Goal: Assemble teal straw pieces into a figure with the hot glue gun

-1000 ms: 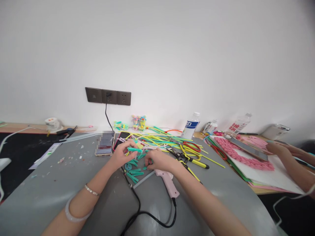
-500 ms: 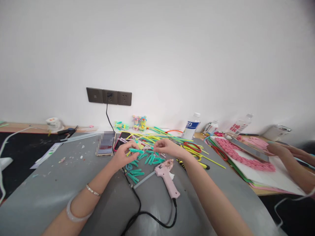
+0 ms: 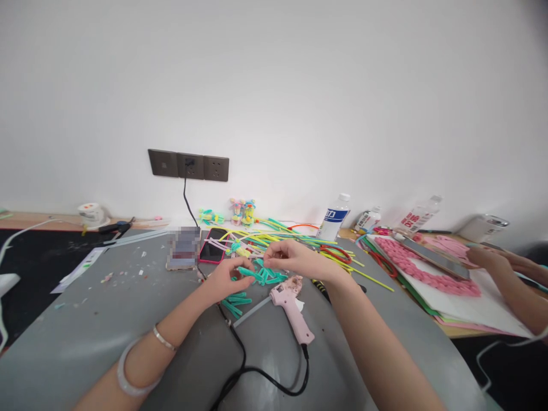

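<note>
Between thumb and fingers, my left hand [image 3: 226, 278] grips a short teal pipe-cleaner piece [image 3: 247, 273] that points toward the right. My right hand [image 3: 287, 255] hovers just right of it, fingertips pinched together; what they hold, if anything, is too small to make out. Below both hands lie more cut teal pipe-cleaner pieces [image 3: 270, 276], with another small group [image 3: 236, 303] nearer to me. A pink glue gun [image 3: 293, 317] rests beneath my right hand, its glue stick [image 3: 252, 312] poking out to the left.
Long yellow and green pipe cleaners [image 3: 274, 235] are spread behind my hands, by a pink-edged phone [image 3: 213, 246]. A bottle [image 3: 334, 220] stands at the back. The glue gun's black cord [image 3: 274, 387] loops in front. On the right, another person's hands [image 3: 496, 265] work beside a pink braided piece [image 3: 406, 268].
My left hand has moved right and slightly down with the teal piece. My right hand has shifted slightly, staying pinched. A small yellow-and-teal figure behind is now less covered.
</note>
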A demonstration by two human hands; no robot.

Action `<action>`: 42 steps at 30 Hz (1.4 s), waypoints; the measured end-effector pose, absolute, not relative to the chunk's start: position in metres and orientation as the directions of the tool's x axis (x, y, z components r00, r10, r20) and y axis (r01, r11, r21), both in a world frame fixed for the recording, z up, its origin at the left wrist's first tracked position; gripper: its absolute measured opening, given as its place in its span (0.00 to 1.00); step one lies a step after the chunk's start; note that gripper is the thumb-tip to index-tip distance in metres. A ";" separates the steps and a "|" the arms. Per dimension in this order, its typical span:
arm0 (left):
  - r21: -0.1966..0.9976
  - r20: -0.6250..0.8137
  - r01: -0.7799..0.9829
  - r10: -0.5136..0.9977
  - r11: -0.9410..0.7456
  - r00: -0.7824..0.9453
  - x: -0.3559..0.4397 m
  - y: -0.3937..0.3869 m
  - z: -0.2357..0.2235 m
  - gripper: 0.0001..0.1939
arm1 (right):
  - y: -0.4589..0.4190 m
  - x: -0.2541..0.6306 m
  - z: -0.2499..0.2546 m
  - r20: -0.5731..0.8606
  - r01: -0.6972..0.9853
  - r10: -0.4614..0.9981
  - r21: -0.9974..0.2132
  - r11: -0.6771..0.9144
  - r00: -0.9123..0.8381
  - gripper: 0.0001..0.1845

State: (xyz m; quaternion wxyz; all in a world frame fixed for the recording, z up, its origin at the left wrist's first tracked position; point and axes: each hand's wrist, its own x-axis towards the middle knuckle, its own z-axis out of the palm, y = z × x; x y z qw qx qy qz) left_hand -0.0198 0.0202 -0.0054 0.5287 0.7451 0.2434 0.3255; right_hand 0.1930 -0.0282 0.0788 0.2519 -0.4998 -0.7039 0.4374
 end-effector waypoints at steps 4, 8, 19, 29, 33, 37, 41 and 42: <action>0.957 0.175 0.044 0.688 -0.288 0.704 -0.019 0.019 -0.008 0.10 | -0.031 0.181 0.078 -0.046 0.575 0.934 -0.798 0.179 -0.355 0.11; 0.955 0.187 0.027 0.672 -0.295 0.717 -0.019 0.019 -0.009 0.12 | -0.032 0.175 0.074 0.001 0.630 0.948 -0.747 0.213 -0.319 0.10; 0.959 0.182 0.025 0.679 -0.283 0.711 -0.019 0.016 -0.001 0.11 | -0.037 0.169 0.070 0.014 0.605 0.955 -0.771 0.198 -0.295 0.10; 0.959 0.182 0.024 0.681 -0.281 0.709 -0.019 0.016 -0.002 0.11 | -0.038 0.166 0.065 0.023 0.644 0.967 -0.742 0.186 -0.252 0.10; 0.962 0.181 0.015 0.682 -0.271 0.708 -0.018 0.016 -0.003 0.11 | -0.036 0.166 0.061 0.049 0.654 0.966 -0.727 0.210 -0.255 0.09; 0.962 0.186 0.011 0.685 -0.273 0.704 -0.018 0.016 -0.004 0.11 | -0.035 0.165 0.061 0.051 0.649 0.964 -0.730 0.214 -0.261 0.09; 0.958 0.201 0.002 0.676 -0.286 0.709 -0.018 0.016 -0.003 0.10 | -0.036 0.164 0.062 0.056 0.636 0.961 -0.739 0.222 -0.270 0.08; 0.957 0.201 0.005 0.677 -0.289 0.708 -0.018 0.016 -0.003 0.10 | -0.036 0.163 0.062 0.058 0.632 0.961 -0.743 0.222 -0.269 0.08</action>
